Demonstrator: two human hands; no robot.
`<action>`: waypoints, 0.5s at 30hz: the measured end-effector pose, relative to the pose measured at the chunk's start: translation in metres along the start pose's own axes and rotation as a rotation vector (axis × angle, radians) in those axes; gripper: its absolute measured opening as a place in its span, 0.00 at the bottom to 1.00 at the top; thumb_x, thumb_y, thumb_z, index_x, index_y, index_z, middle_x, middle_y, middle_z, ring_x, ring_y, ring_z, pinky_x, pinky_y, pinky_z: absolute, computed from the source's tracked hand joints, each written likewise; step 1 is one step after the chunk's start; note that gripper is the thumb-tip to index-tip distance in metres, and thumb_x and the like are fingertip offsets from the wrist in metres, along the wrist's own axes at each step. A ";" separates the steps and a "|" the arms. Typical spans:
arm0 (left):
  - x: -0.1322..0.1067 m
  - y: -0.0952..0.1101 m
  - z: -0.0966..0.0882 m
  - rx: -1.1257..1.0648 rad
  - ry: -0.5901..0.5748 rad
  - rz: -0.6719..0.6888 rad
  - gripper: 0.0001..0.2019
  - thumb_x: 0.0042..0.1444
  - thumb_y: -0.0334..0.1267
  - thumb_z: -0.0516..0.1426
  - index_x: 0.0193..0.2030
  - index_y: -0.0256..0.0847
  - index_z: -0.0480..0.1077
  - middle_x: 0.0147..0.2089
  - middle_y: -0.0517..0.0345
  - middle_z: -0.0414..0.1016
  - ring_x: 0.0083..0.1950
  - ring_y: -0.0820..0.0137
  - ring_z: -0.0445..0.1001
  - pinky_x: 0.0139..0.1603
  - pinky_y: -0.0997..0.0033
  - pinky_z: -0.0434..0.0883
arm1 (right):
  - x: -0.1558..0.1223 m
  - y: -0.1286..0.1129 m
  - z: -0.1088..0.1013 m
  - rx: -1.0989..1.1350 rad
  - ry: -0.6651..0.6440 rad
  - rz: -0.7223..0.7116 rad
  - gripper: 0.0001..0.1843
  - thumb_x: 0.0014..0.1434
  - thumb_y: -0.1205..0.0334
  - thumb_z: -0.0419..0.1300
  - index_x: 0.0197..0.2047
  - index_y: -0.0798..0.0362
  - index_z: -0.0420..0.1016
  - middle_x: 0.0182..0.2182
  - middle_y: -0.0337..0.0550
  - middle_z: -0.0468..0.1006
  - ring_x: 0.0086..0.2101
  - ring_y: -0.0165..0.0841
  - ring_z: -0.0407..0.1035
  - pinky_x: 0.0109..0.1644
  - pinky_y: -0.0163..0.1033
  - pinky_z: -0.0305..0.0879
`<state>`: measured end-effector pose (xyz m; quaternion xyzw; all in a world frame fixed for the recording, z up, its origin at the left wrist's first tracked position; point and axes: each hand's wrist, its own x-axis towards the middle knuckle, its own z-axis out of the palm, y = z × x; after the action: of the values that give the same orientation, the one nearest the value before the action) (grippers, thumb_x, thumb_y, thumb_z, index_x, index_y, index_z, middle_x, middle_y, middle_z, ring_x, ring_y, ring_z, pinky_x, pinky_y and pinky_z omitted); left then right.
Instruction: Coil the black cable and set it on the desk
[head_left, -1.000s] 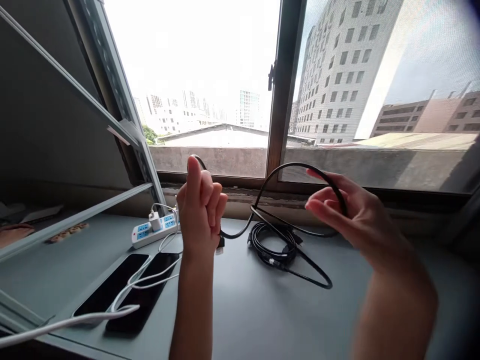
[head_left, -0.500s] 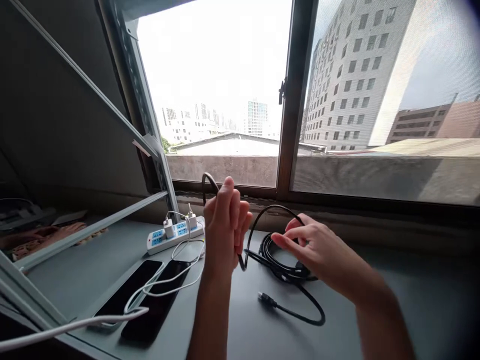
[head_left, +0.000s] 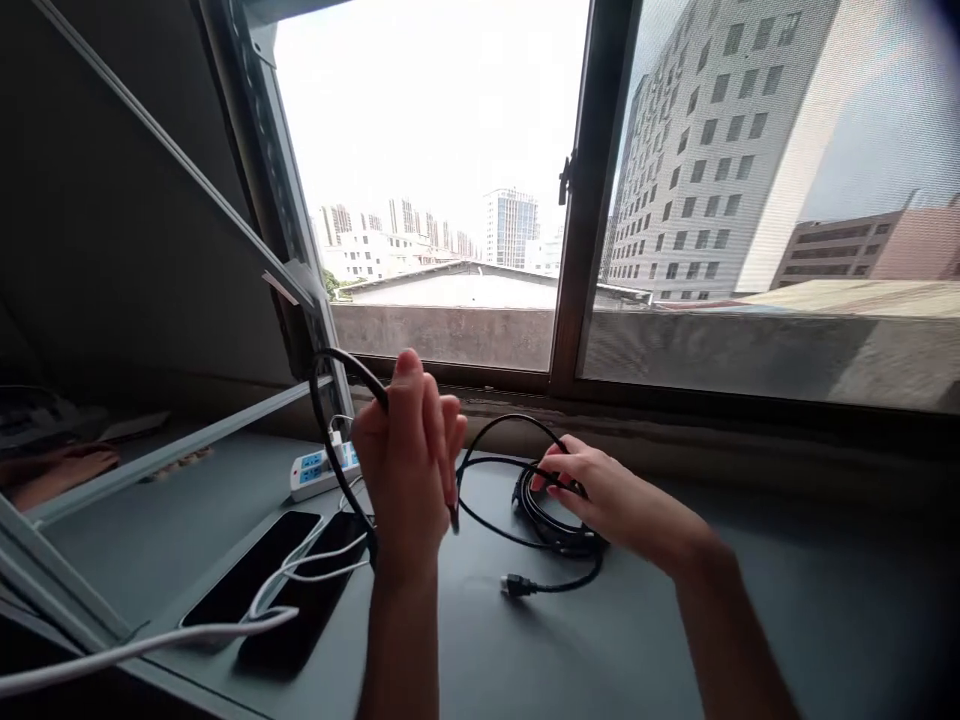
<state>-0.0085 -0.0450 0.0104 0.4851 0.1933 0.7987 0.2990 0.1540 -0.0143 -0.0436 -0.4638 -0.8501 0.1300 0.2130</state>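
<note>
My left hand (head_left: 409, 450) is raised in the middle, closed around a black cable (head_left: 321, 400). From this fist the cable arcs up and over to the left, with an end hanging down by the wrist. More of it loops from the fist toward my right hand (head_left: 600, 490), whose fingers close on the cable just above a loose coil (head_left: 534, 522) on the grey tabletop. A plug with a metal tip (head_left: 516, 586) lies in front of the coil. The fingertips of the right hand are partly hidden among the strands.
Left of my hands lie two dark phones (head_left: 251, 575) with a white charging cable (head_left: 187, 640) across them. Behind is a white power strip (head_left: 309, 478) with a charger plugged in. A metal shelf frame (head_left: 217, 428) stands left; a window frame (head_left: 574, 300) rises behind.
My left hand has moved left, drawing a bigger loop of cable with it. The right hand has shifted left onto the strands by the coil, and the plug has slid slightly left.
</note>
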 end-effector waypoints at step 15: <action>0.022 -0.012 -0.014 0.202 0.197 0.141 0.25 0.57 0.38 0.53 0.11 0.39 0.50 0.09 0.69 0.43 0.08 0.83 0.41 0.09 0.75 0.38 | -0.032 0.012 -0.050 0.321 0.876 -0.114 0.13 0.64 0.55 0.51 0.46 0.48 0.72 0.24 0.36 0.73 0.16 0.25 0.63 0.18 0.30 0.58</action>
<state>-0.0253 -0.0218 0.0112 0.4442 0.2668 0.8379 0.1715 0.2028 -0.0339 -0.0128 -0.3887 -0.6734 0.0401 0.6275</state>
